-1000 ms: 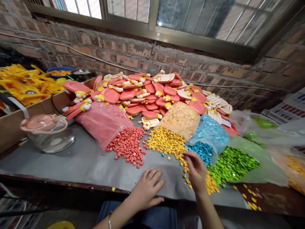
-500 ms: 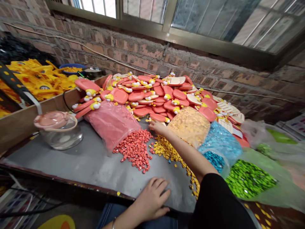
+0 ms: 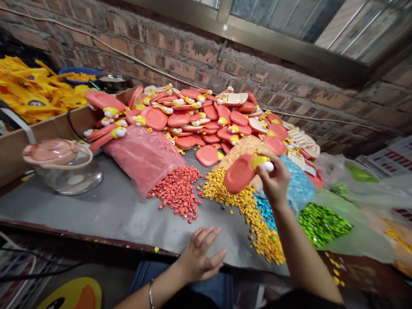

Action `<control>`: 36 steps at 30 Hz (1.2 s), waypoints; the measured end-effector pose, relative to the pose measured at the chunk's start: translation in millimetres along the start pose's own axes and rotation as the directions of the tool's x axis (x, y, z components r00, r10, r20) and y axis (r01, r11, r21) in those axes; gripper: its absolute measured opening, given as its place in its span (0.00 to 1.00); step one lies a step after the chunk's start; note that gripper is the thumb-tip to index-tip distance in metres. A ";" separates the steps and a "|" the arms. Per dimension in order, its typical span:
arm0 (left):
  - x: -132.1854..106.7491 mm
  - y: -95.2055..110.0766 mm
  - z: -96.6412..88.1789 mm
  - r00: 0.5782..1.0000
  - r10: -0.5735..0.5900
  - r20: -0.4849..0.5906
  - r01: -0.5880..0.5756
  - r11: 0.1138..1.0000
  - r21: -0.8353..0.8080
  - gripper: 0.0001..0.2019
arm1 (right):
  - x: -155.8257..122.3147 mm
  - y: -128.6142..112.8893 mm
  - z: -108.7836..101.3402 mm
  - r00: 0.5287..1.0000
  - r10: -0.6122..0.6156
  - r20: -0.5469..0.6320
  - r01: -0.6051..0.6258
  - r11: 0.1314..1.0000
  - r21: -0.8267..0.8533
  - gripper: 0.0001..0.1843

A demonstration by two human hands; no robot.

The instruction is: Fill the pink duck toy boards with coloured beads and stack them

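The left hand point(image 3: 201, 253) is laid flat near the front edge of the grey bench top point(image 3: 80, 210), fingers spread, apparently to steady the body, with a metal bangle point(image 3: 149, 294) seen at the wrist. The right hand point(image 3: 273, 180) is raised, and a coral plastic paddle point(image 3: 238, 173) is pinched between thumb and fingers at the end carrying a yellow-and-white duck figure point(image 3: 260, 163), so the flat face is kept clear of the bench. Directly below, a spill of yellow beads point(image 3: 247, 210) is spread across the bench, with blue beads point(image 3: 265, 210) just beside it and red beads point(image 3: 177, 193) farther left. Green beads point(image 3: 322, 223) are seen heaped on a torn green bag point(image 3: 360, 227). The mouths of a pink bag point(image 3: 141, 161), an orange bag point(image 3: 244, 146) and a blue bag point(image 3: 299, 184) are turned toward the person, which appears to keep the beads within reach. Beyond them, a heap of coral paddles point(image 3: 199, 116) is banked against the brick wall point(image 3: 193, 56), under a metal-framed window point(image 3: 273, 38).
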State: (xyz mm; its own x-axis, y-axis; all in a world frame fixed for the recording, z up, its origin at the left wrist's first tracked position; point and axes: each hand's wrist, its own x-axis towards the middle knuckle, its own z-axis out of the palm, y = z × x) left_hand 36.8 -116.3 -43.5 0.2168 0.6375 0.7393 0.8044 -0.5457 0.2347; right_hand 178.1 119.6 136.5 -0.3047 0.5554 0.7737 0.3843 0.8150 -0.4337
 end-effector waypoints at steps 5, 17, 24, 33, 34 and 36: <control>-2.3 -0.2 -1.2 0.981 -0.102 -0.164 0.097 0.995 -0.039 0.36 | -39.4 -40.1 -13.0 0.849 0.063 0.524 -0.008 0.994 -0.107 0.13; 16.5 0.9 -8.7 0.972 -0.233 -0.007 0.232 0.971 -0.053 0.10 | -94.7 -23.7 113.0 0.511 0.185 0.839 0.197 0.925 -0.325 0.13; 17.1 -5.2 -16.2 0.928 -0.325 0.182 0.323 0.945 0.039 0.16 | -95.8 -7.1 126.4 0.636 0.042 0.770 0.105 0.985 -0.140 0.05; 15.4 -23.0 -25.9 0.929 -0.274 0.249 0.258 0.961 0.097 0.25 | -104.6 -5.6 9.9 0.601 0.242 0.762 -0.177 0.970 -0.168 0.07; 15.1 -23.5 -25.2 0.929 -0.266 0.257 0.251 0.964 0.089 0.26 | -107.8 -6.6 5.5 0.571 0.268 0.776 -0.152 0.963 -0.221 0.07; 14.9 -23.6 -23.9 0.929 -0.245 0.277 0.233 0.970 0.075 0.26 | -114.5 -7.4 5.9 0.521 0.286 0.804 -0.082 0.955 -0.287 0.07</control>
State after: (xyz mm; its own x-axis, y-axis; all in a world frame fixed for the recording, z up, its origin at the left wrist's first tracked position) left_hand 7.9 -106.9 -23.0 0.1576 0.8766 0.4547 0.8719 -0.3397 0.3527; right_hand 204.9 50.9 48.4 -0.7497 0.6553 -0.0923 0.6415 0.6853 -0.3449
